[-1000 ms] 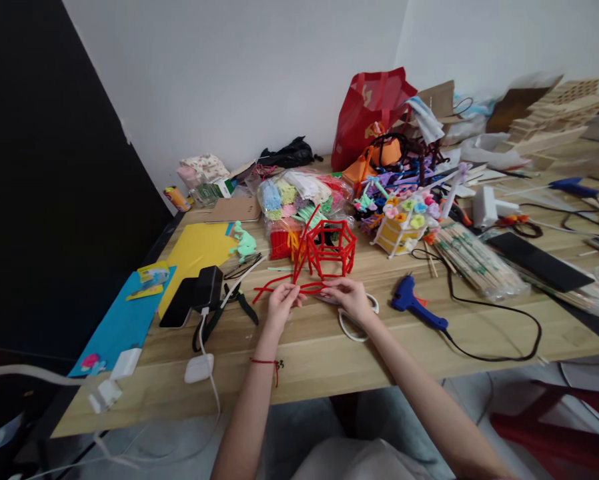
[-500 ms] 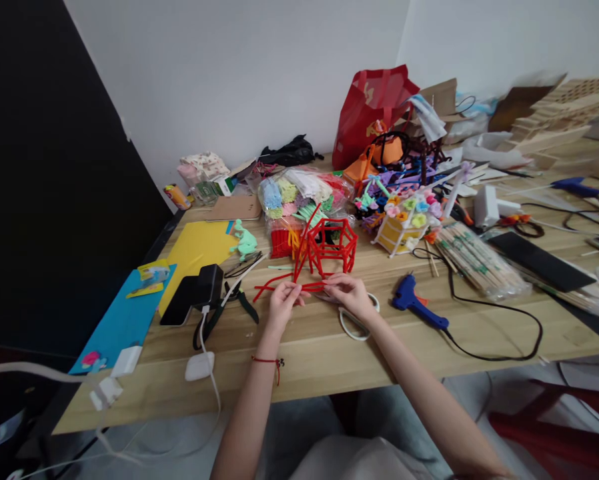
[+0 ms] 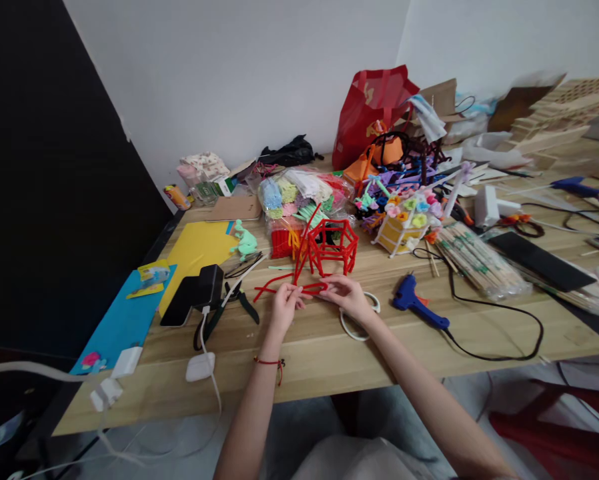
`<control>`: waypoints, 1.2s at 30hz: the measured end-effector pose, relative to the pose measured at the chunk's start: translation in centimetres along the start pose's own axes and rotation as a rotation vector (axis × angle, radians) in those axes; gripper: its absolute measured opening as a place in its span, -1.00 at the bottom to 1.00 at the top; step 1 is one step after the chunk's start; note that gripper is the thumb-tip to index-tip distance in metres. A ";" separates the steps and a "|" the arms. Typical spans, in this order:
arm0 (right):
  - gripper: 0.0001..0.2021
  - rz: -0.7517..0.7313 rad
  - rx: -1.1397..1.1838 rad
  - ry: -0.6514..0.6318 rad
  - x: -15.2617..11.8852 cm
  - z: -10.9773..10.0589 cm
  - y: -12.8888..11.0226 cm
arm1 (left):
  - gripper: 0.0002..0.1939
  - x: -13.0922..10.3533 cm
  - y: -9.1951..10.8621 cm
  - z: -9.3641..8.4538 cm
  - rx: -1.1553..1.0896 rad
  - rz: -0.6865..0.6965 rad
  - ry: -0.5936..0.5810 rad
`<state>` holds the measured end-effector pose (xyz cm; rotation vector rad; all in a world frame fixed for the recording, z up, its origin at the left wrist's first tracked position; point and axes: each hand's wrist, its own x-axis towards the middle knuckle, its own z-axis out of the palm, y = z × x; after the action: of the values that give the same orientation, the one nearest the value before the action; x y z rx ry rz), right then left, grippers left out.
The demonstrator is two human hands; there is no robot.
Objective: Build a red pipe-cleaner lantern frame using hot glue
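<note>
Red fuzzy stems (image 3: 312, 289) stretch between my two hands, low over the wooden table. My left hand (image 3: 287, 303) pinches them near their middle, and loose ends stick out to its left. Fingers of my right hand (image 3: 347, 293) are closed at the stems' right end, which looks bent. Just behind my hands stands a red open frame (image 3: 332, 245) made of the same kind of stems, with more long red stems (image 3: 302, 250) leaning at its left. White-handled scissors (image 3: 355, 328) lie partly under my right hand.
A blue glue gun (image 3: 419, 303) with a black cord lies right of my hands. Pliers (image 3: 237, 297), a black phone (image 3: 179, 301) and a white case (image 3: 200, 367) are at left. Behind are bagged stems (image 3: 299, 190), a flower basket (image 3: 402, 230) and wrapped sticks (image 3: 479, 260).
The right end of the stems now shows as a bent loop at my right fingertips. Both hands have shifted very slightly.
</note>
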<state>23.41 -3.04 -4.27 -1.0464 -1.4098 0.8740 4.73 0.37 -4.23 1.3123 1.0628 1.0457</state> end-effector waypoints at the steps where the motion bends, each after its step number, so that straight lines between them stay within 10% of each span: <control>1: -0.65 -0.016 -0.030 -0.005 0.0 -0.1 -0.1 | -0.61 0.0 0.0 0.0 0.012 -0.005 -0.013; 15: -0.76 -0.124 -0.219 -0.063 -0.1 -1.0 -0.1 | -0.77 -0.6 0.0 -0.5 0.183 0.025 -0.054; 27: -0.71 -0.011 0.019 0.000 0.2 -0.5 -0.2 | -0.60 -1.8 3.0 -0.5 -0.115 -0.051 -0.372; 36: -0.73 -0.025 -0.009 -0.028 0.2 -0.3 -0.9 | -0.61 -1.1 2.4 -0.1 -0.044 0.047 -0.150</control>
<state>23.56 -3.20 -3.37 -1.0252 -1.4482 0.8676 4.47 -0.66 -1.87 1.3635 0.8960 0.9832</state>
